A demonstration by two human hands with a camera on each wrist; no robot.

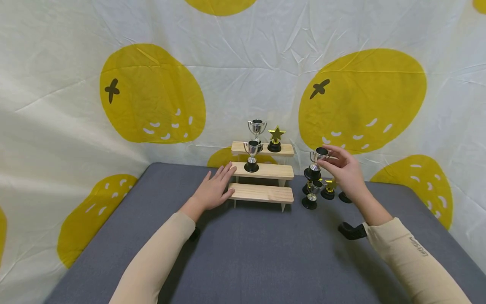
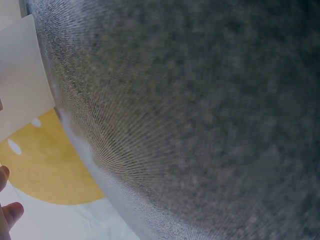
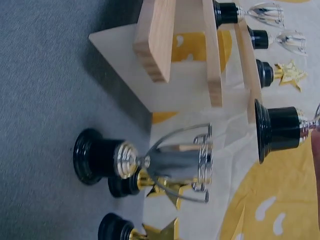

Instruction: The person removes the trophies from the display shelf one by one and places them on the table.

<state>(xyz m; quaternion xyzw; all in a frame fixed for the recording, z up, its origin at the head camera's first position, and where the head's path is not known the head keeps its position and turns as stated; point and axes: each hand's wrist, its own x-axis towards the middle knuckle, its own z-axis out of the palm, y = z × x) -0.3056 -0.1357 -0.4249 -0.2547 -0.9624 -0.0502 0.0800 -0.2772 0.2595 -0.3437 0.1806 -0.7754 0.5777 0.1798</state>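
My right hand [image 1: 343, 171] pinches a small silver trophy cup [image 1: 314, 164] by its upper part, raised above other trophies. In the right wrist view, the black base of this held trophy [image 3: 282, 129] shows at the right. My left hand [image 1: 215, 188] lies with fingers spread at the left end of a three-tier wooden stand [image 1: 262, 193]. Two of its fingertips [image 2: 12, 212] show in the left wrist view. On the top tier are a silver trophy cup [image 1: 257, 126] and a gold star trophy [image 1: 276, 136]; another silver trophy cup [image 1: 252, 150] stands on the middle tier.
Right of the stand, another silver trophy cup [image 3: 175, 162] stands on the grey table [image 1: 258, 253], with gold star trophies [image 1: 329, 188] behind it. One more black base [image 1: 345, 197] is partly hidden by my right hand. A white cloth with yellow shapes [image 1: 243, 76] hangs behind.
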